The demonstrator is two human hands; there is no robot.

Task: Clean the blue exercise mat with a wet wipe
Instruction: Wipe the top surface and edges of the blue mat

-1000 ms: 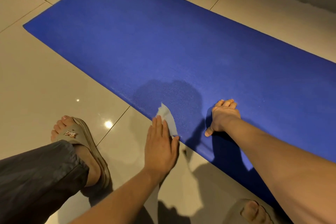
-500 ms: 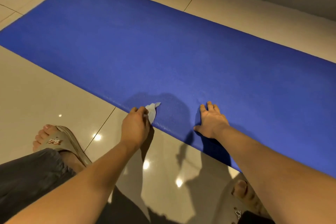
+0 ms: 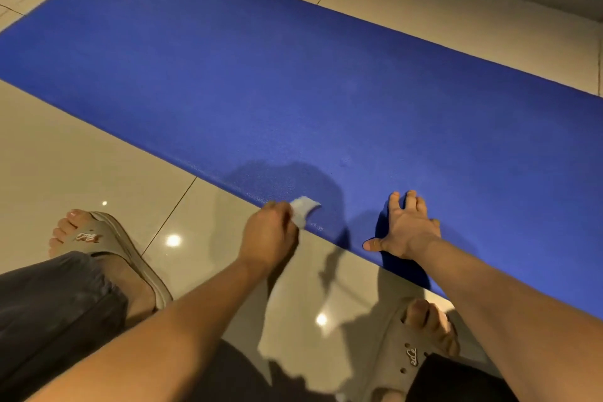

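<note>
While your left hand (image 3: 269, 235) pinches one wipe (image 3: 303, 209) and your right hand (image 3: 408, 228) presses spread-fingered, one mat (image 3: 293, 91) stretches lengthwise from upper left to lower right.

Blue exercise mat (image 3: 293, 81) lies flat, unrolled diagonally across the tile floor; small white wet wipe (image 3: 303, 207), crumpled, sits at its near edge, pinched between fingers.

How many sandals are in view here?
2. The left sandal sits on the tiles at lower left; the right sandal is near the bottom edge beside the blue mat, partly covered by dark clothing.
</note>
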